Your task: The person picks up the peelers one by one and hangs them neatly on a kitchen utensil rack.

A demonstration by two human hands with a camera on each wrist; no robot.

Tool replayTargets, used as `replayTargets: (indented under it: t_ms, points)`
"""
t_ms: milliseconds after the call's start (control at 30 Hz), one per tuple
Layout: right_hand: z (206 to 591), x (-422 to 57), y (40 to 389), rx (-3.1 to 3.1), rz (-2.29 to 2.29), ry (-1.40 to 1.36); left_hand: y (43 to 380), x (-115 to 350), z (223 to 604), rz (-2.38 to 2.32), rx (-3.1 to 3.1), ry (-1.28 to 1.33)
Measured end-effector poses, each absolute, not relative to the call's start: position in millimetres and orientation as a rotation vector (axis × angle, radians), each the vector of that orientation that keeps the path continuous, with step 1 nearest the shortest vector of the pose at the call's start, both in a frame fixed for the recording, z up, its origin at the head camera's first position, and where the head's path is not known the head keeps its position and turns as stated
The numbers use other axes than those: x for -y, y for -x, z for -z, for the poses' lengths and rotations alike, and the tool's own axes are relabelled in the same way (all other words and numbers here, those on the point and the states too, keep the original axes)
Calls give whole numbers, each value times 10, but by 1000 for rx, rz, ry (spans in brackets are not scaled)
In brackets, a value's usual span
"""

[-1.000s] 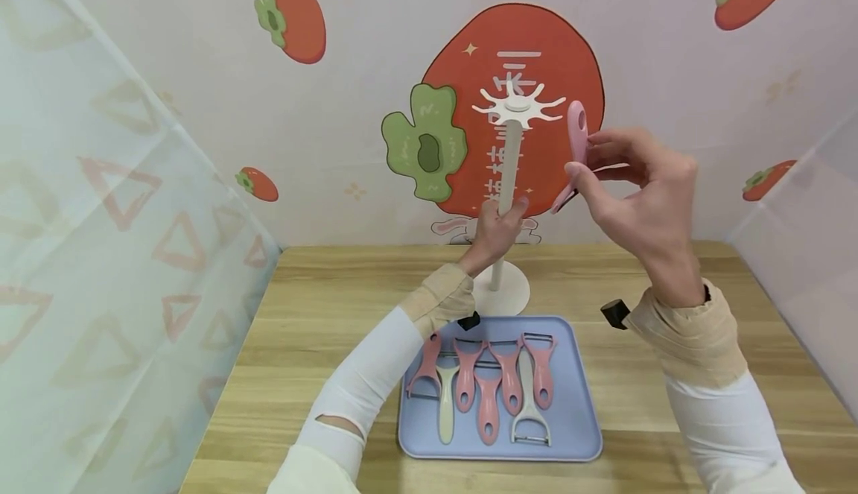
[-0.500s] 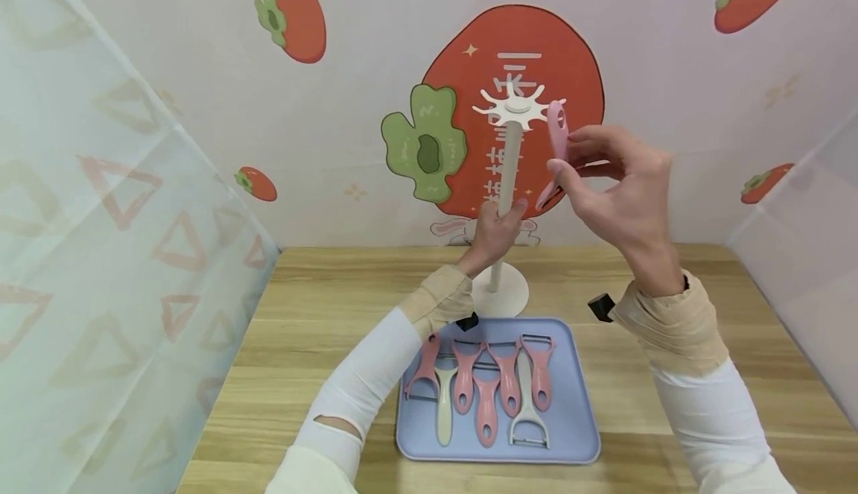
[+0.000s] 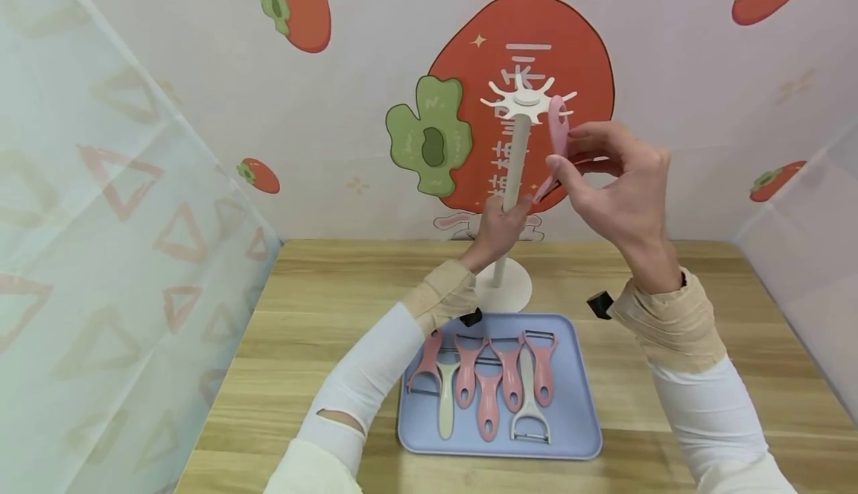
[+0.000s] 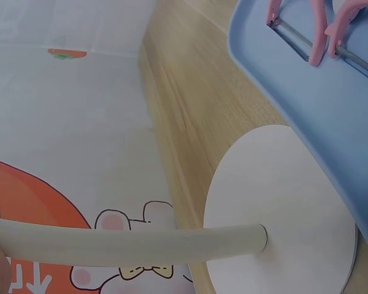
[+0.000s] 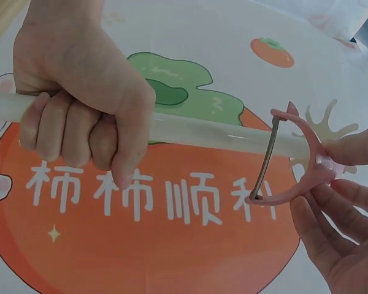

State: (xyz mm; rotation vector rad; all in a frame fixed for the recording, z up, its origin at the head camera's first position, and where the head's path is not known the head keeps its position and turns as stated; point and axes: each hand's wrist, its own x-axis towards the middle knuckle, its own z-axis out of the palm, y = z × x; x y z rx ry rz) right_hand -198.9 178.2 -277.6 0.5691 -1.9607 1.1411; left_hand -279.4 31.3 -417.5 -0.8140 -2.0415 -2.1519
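Observation:
My left hand [image 3: 499, 229] grips the pole of a white stand [image 3: 515, 159] about midway up, fingers wrapped round it in the right wrist view. At its top sits a ring of several curved hooks [image 3: 526, 99]; a round white base [image 4: 282, 196] rests on the table. A pink peeler [image 5: 316, 168] is pinched between the thumb and fingers of my right hand [image 3: 620, 181], blade end down. Its holed handle end [image 3: 558, 118] overlaps the right-hand hooks in the head view; whether a hook passes through the hole cannot be told.
A blue tray [image 3: 570, 419] lies in front of the stand with several pink peelers [image 3: 488, 408], a cream peeler [image 3: 446, 404] and a white peeler [image 3: 529, 397]. Behind the wooden table [image 3: 322, 315] hangs a wall cloth [image 3: 362, 106] printed with persimmons.
My right hand has moved left with the pink peeler, bringing its handle from beside the stand to the right-hand hooks. My left hand still grips the pole. The head view has shifted slightly.

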Motion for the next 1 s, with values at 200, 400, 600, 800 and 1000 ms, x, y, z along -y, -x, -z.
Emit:
replayTargets:
  t_ms: [200,400,600,800,1000]
  points:
    - [2786,-1809,1995,1989,-1086,-620,2793,-319,4170,2127,2064,817]
    - [2805,-1797,1996,1997,-1119,-589,2786,-313,4179,2125,2080,828]
    - [2760,-1739,1916,2009,-1162,-503,2797,-321,4178,2109,2093,843]
    - [2662,-1654,1799,1997,-1152,-549,2801,-318,4176,2090,2067,849]
    - [2709,-1672,1835,1996,-1165,-521,2809,-310,4184,2090,2052,847]
